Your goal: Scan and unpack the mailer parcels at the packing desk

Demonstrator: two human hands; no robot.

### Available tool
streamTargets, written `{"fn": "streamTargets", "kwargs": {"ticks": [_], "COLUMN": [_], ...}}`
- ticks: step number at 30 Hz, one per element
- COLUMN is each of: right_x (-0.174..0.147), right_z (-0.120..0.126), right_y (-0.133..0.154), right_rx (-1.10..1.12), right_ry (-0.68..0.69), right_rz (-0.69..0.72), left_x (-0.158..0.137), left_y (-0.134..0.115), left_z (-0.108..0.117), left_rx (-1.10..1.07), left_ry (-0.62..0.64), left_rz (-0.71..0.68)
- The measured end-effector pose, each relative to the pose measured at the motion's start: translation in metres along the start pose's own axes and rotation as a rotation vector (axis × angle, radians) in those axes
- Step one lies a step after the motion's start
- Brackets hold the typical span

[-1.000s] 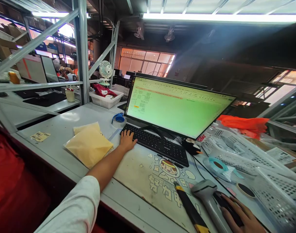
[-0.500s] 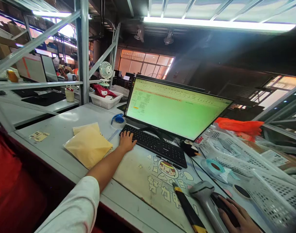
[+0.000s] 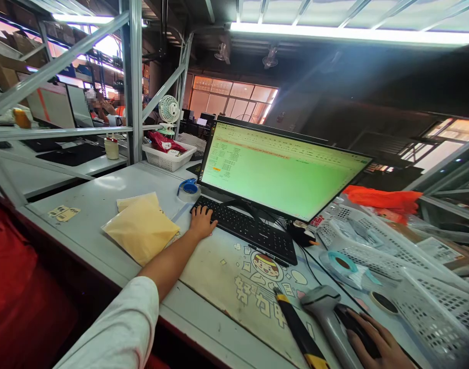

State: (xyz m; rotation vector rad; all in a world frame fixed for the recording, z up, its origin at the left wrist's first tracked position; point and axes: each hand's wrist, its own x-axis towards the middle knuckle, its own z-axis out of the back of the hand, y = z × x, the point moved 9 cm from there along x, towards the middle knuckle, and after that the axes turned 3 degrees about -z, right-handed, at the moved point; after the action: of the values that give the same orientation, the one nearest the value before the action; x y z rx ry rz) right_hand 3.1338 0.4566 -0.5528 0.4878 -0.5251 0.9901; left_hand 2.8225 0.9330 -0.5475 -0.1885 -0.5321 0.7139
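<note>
My left hand [image 3: 202, 223] rests on the left end of a black keyboard [image 3: 253, 228], its fingers spread over the keys. At the lower right, my right hand [image 3: 386, 344] lies curved over a black computer mouse [image 3: 358, 330]. A grey handheld barcode scanner [image 3: 330, 320] lies just left of the mouse. Beside it is a black and yellow handled tool [image 3: 298, 328], its lower end cut off by the frame. A monitor [image 3: 280, 171] behind the keyboard shows a greenish spreadsheet. Yellow envelopes [image 3: 142, 233] lie stacked left of my left forearm.
A blue tape dispenser [image 3: 188, 189] sits by the monitor's left corner. White perforated baskets [image 3: 430, 302] and a teal-edged roll [image 3: 340, 262] crowd the right side. At the back left are a white basket [image 3: 168, 160], a small fan [image 3: 168, 108] and a metal upright [image 3: 135, 82].
The view has shifted very slightly. Both hands stay where they were, on the keyboard and the mouse. A person in the left background shows more.
</note>
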Motion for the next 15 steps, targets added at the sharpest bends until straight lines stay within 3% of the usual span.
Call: {"fn": "streamTargets", "kwargs": {"ticks": [15], "right_x": [-0.0051], "right_z": [-0.0036], "right_y": [-0.0097], "right_rx": [-0.013], "right_ry": [-0.002], "right_rz": [0.005], "left_x": [0.0006], "left_y": [-0.0008], "left_z": [-0.0077], "left_rx": [0.032], "left_ry": [0.008], "left_rz": [-0.040]}}
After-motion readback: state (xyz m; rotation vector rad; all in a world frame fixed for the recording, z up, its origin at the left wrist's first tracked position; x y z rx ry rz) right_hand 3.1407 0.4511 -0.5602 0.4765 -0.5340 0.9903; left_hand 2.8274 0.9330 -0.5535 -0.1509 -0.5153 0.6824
